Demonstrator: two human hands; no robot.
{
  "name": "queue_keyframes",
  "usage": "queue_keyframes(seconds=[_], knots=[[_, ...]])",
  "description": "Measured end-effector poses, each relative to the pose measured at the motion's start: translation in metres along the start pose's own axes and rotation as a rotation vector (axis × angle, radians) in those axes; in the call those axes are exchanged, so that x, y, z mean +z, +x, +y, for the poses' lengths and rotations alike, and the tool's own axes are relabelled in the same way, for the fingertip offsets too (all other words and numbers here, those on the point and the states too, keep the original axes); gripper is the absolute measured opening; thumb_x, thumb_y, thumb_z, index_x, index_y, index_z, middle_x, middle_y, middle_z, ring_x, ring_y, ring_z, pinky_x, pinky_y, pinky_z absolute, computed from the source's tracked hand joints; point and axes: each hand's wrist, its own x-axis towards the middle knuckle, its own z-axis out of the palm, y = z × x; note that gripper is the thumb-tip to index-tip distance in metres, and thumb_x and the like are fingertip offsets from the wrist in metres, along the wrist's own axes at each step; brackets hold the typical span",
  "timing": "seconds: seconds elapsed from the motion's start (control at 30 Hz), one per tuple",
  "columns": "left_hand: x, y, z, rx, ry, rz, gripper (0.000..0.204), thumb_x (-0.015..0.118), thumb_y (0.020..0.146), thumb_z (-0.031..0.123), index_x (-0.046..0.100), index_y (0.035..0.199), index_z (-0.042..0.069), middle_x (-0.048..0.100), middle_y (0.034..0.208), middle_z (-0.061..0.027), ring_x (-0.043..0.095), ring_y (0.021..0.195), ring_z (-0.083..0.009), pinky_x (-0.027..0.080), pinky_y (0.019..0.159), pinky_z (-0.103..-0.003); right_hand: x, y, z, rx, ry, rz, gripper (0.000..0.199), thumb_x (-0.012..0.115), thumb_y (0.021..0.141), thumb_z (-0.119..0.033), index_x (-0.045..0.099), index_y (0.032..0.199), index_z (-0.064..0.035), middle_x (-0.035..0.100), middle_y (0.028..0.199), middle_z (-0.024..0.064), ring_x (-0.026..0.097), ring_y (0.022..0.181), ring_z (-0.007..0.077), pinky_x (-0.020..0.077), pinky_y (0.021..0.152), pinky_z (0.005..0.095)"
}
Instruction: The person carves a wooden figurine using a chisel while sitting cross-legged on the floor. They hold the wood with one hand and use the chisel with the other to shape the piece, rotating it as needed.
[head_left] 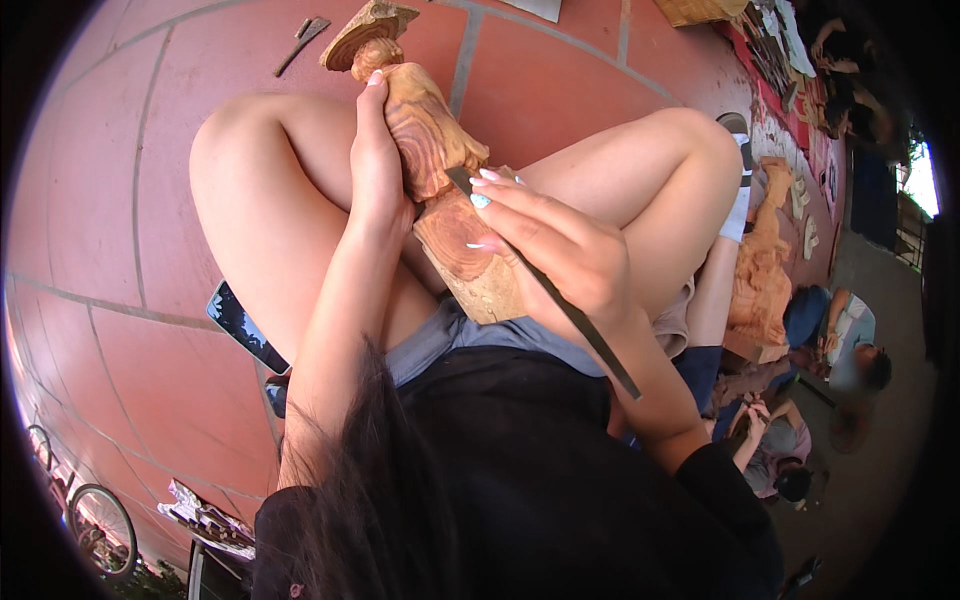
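A carved wooden figure (420, 120) with reddish-brown grain leans across my lap, its wide hat-like top pointing away from me and its blocky base near my shorts. My left hand (376, 170) is closed around the figure's left side, the thumb lying along it near the neck. In my right hand (575, 250) is a long flat dark file (597, 347), gripped between fingers and palm. The file's far end touches the wood at the narrow part above the base, and its near end sticks out past my wrist. The palm-side fingers of my left hand are partly hidden behind the figure.
A phone (245, 325) lies on the red tiled floor beside my left thigh. Farther off is a small hand tool (301, 46). To the right stand large wood carvings (760, 265), with several people working beyond. A bicycle (100, 530) is at lower left.
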Motion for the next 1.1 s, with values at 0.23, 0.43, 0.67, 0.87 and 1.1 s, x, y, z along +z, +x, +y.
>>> queue_keyframes(seconds=[0.23,0.43,0.67,0.87,1.1], knots=[[0.003,-0.002,0.002,-0.001,0.021,0.0,0.052,0.047,0.103,0.049,0.058,0.122,0.003,0.068,0.105,-0.012,0.069,0.093,-0.022,0.058,0.083,-0.038,-0.003,0.004,0.006,-0.01,0.022,0.0,0.031,0.073,0.075,0.017,0.07,0.105,0.01,0.072,0.111,0.0225,0.073,0.102,0.0312,0.0606,0.088,0.0352],[0.004,-0.002,0.001,-0.02,0.025,0.015,0.052,0.043,0.103,0.048,0.057,0.126,0.003,0.067,0.106,-0.0124,0.068,0.094,-0.0227,0.058,0.084,-0.039,-0.006,0.013,0.002,-0.049,0.013,0.051,0.03,0.075,0.076,0.014,0.07,0.105,0.0104,0.072,0.109,0.0223,0.074,0.1,0.0316,0.0613,0.088,0.0364],[0.005,-0.005,0.002,0.021,0.033,0.019,0.051,0.043,0.104,0.047,0.057,0.127,0.003,0.067,0.109,-0.0117,0.068,0.096,-0.0225,0.057,0.085,-0.039,-0.011,0.009,0.001,-0.017,0.024,0.038,0.027,0.073,0.077,0.014,0.07,0.104,0.0094,0.072,0.11,0.0221,0.073,0.103,0.0316,0.0603,0.09,0.0365],[0.0,-0.004,0.003,0.037,0.012,-0.023,0.052,0.043,0.104,0.047,0.057,0.128,0.003,0.067,0.11,-0.0121,0.068,0.097,-0.0232,0.057,0.086,-0.039,-0.02,0.002,0.006,0.013,0.05,-0.103,0.026,0.076,0.079,0.008,0.071,0.104,0.0077,0.072,0.111,0.0204,0.073,0.104,0.0312,0.0594,0.093,0.037],[-0.004,-0.003,-0.002,0.001,0.014,-0.053,0.053,0.042,0.104,0.048,0.056,0.129,0.003,0.067,0.11,-0.0133,0.067,0.099,-0.0244,0.056,0.089,-0.041,-0.014,0.002,0.008,-0.049,0.002,-0.111,0.027,0.078,0.077,0.007,0.071,0.103,0.0078,0.072,0.111,0.0194,0.073,0.101,0.0299,0.0605,0.091,0.0369]])
